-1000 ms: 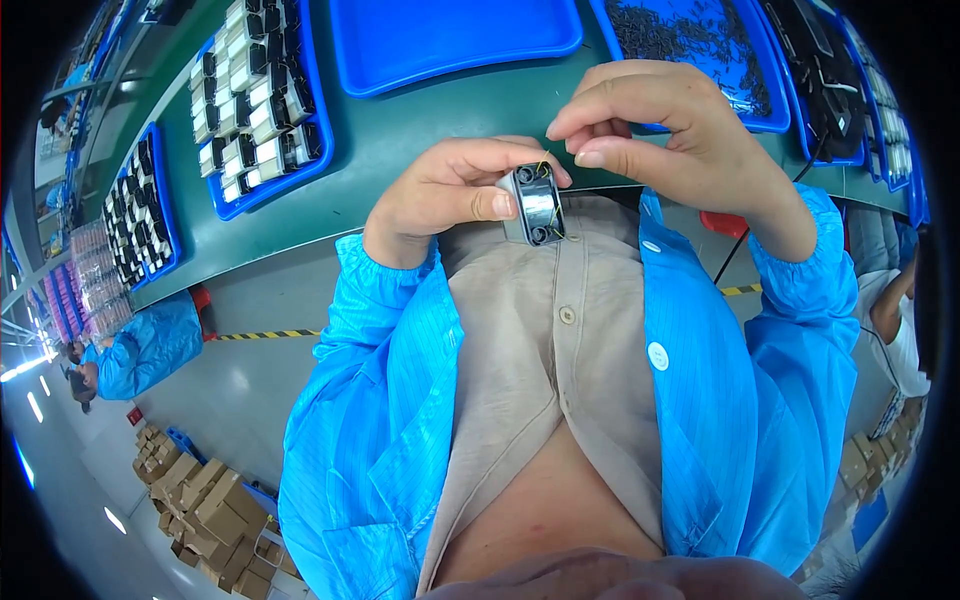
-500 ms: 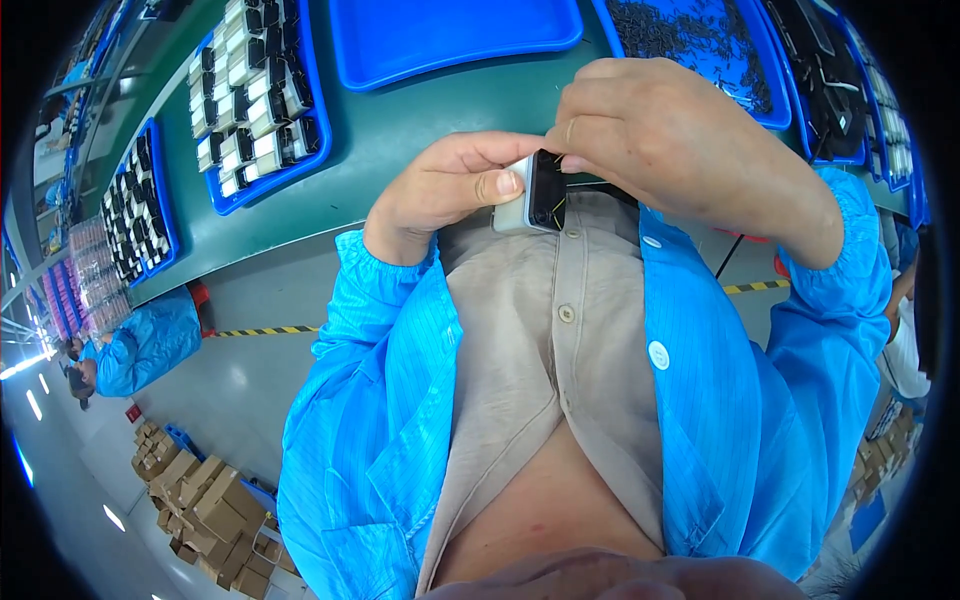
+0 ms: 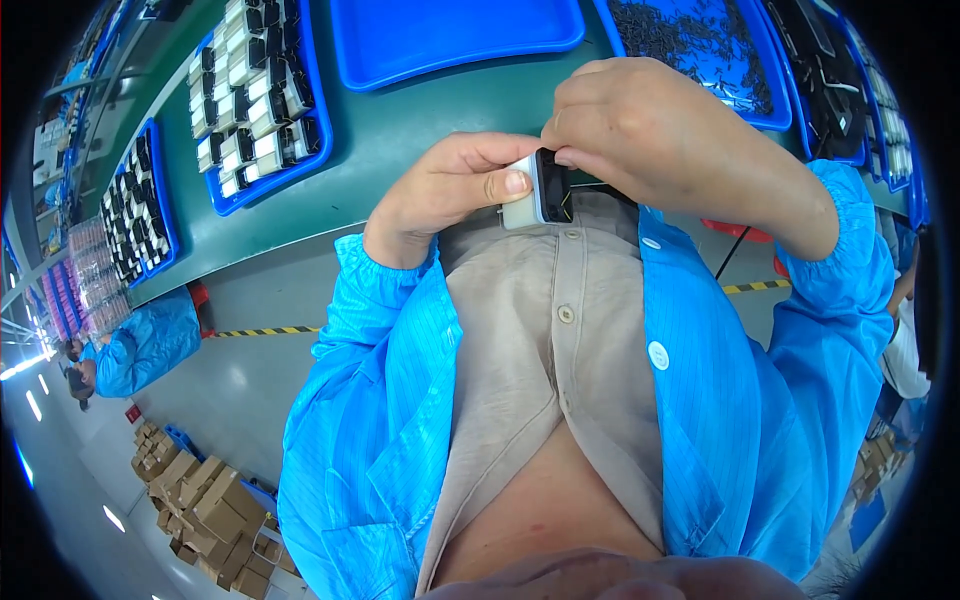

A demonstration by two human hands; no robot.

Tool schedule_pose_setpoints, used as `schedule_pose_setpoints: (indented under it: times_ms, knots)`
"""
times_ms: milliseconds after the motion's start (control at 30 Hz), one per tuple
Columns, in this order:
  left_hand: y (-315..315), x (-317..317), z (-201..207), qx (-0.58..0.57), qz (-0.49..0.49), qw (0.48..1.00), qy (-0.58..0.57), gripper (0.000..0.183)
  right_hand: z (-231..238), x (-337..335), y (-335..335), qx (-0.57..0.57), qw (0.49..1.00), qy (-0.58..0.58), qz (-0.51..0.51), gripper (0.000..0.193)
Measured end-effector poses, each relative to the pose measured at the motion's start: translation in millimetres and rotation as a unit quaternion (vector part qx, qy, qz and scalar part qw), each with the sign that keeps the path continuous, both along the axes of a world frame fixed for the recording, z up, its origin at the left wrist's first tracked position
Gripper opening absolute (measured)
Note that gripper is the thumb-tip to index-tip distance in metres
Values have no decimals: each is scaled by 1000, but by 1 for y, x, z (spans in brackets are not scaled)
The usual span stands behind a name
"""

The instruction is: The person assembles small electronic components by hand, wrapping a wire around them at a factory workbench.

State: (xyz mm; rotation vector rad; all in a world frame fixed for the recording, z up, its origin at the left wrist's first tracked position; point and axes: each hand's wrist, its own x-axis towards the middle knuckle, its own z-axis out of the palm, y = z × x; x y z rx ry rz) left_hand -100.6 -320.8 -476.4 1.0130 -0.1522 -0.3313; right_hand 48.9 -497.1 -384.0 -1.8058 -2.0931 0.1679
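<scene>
Close to my shirt, at the near edge of the green table, my left hand (image 3: 447, 187) grips a small white block with a dark, glossy end (image 3: 556, 190), its thumb pressed on the pale side. The dark end faces right. My right hand (image 3: 630, 125) bends over the block's far corner, its fingertips pinched together and touching the dark end. Whatever lies between those fingertips is too small or hidden to make out. Similar white blocks with black ends stand in rows in a blue tray (image 3: 325, 150) at the left.
A second blue tray (image 3: 170, 225) of such blocks lies farther left. Ahead is a bare blue tray (image 3: 460, 75); right of it, another blue tray (image 3: 785, 115) holds many small dark strips. Cardboard boxes (image 3: 215, 500) are piled on the floor. A person in blue (image 3: 150, 340) is at the left.
The block in my left hand has turned slightly and shifted a little to the right. My right fingertips have moved slightly left along its far corner.
</scene>
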Motion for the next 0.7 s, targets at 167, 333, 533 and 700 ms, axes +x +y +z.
schedule_pose_setpoints:
  times_ms: [167,333,533,700]
  knots:
    - [-3,0,6,31,20,999,16,45,-6,2,0,-17,994,101,-30,12]
    - [1,2,3,-2,11,1000,-2,45,-8,10,2,4,979,199,-51,14]
    - [0,1,7,-23,71,997,-19,59,-22,20,-8,65,904,375,-194,15]
    - [3,4,10,-42,88,995,-28,73,-14,2,-8,68,921,344,-171,14]
